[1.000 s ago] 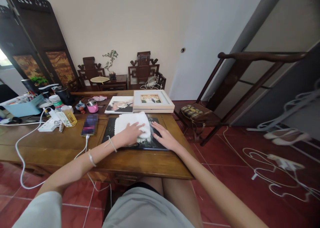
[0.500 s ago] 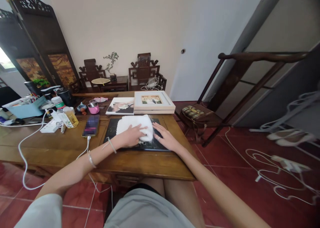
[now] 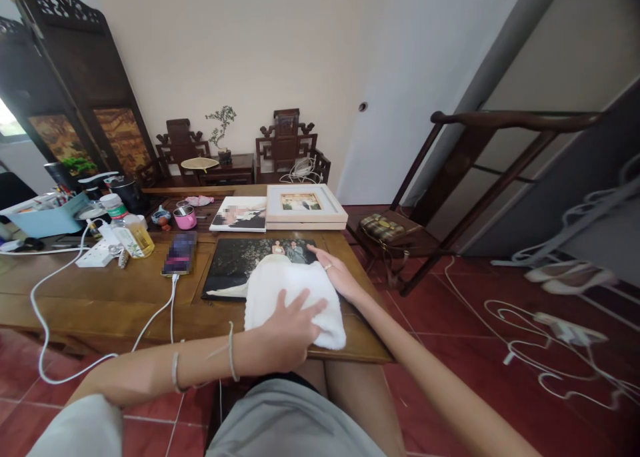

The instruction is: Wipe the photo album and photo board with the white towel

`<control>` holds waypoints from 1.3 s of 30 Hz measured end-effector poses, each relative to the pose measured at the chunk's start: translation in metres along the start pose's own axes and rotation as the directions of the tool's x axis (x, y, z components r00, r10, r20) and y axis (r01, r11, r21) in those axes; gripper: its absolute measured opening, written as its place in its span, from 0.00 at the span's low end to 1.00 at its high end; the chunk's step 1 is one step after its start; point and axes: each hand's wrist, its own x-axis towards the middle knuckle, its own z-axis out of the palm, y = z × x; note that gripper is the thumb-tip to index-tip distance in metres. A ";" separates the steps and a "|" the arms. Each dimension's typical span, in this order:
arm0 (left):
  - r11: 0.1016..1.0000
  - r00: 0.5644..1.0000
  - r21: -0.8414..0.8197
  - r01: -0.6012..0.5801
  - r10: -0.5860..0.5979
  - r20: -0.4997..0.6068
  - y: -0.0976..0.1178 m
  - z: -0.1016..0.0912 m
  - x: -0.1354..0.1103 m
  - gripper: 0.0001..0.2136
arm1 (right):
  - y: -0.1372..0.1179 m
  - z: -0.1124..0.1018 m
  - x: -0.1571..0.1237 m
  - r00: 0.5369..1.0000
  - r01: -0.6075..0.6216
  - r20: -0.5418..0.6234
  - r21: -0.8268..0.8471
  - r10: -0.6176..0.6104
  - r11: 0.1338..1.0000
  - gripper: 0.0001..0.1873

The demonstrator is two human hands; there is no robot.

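Note:
A white cloth [image 3: 295, 280] lies bunched over the lower right part of a dark photo panel [image 3: 233, 260] and hangs past its front edge onto the table. My left hand [image 3: 295, 327] rests on the cloth with its fingers spread, pressing it down near the table's front edge. The panel shows a couple and a long white dress; the cloth covers much of its lower right. Along the panel's right edge, my right hand [image 3: 335, 273] lies with its fingers stretched out, a ring on one of them.
Behind the panel are a flat picture [image 3: 239, 213] and a white-framed picture [image 3: 305, 207]. To the left lie a phone [image 3: 179, 253] with a cable, a pink cup [image 3: 185, 217], a bottle [image 3: 133, 227] and a power strip [image 3: 95, 253]. A wooden chair [image 3: 430, 233] with a plaid bag stands right.
My left hand has drawn the cloth toward me and a little to the right, uncovering the upper and left parts of the photo panel. My right hand remains at the panel's right edge.

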 end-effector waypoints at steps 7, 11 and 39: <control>0.990 0.992 -0.081 0.112 -0.107 0.060 -0.027 -0.014 -0.009 0.23 | -0.012 0.004 -0.007 0.964 0.267 0.071 -0.254 -0.257 0.930 0.20; 0.973 0.978 -0.108 0.206 -0.207 -0.004 -0.052 -0.016 0.012 0.19 | -0.007 0.005 -0.008 0.947 0.321 0.109 -0.305 -0.302 0.897 0.17; 0.936 0.938 -0.181 0.301 -0.325 -0.122 -0.170 -0.002 -0.027 0.24 | -0.011 0.007 -0.008 0.957 0.289 0.083 -0.297 -0.277 0.910 0.16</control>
